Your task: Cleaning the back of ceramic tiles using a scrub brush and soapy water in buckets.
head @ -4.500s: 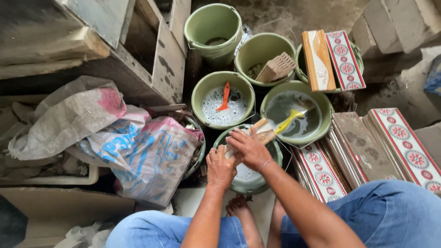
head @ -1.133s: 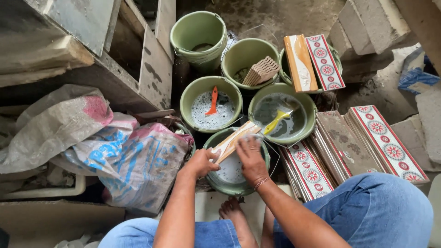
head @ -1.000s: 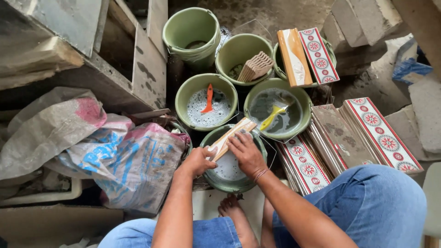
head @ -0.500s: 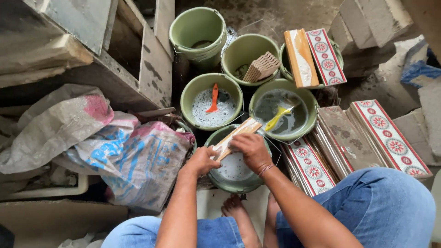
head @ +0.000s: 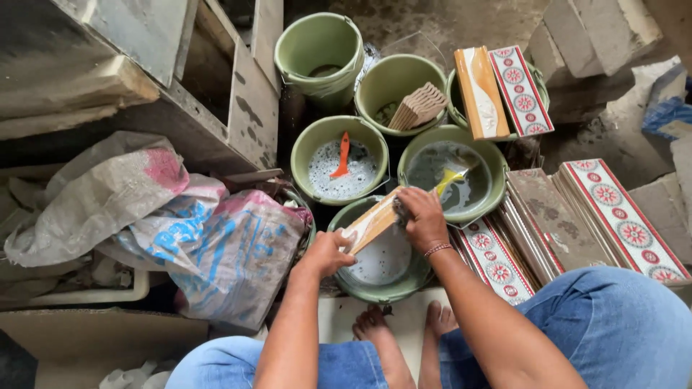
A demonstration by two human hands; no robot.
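Both hands (head: 328,252) (head: 424,216) grip a narrow tile (head: 371,223) above the crowded green basin's rim (head: 360,289).

Narrow tan tile (head: 373,222) tilted above a green bucket (head: 360,284)

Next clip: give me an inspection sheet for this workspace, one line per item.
Surface: bare concrete floor, dirty.
Job's things: long tile strip held over a green basin of pale liquid.
Clutter: more green buckets, orange scraper, yellow brush, patterned tile stacks, woven sacks.
Grips: left hand holds the strip's end; right hand presses on it.
Cables: nothing seen.
Surroundings: stone blocks, wooden boards.
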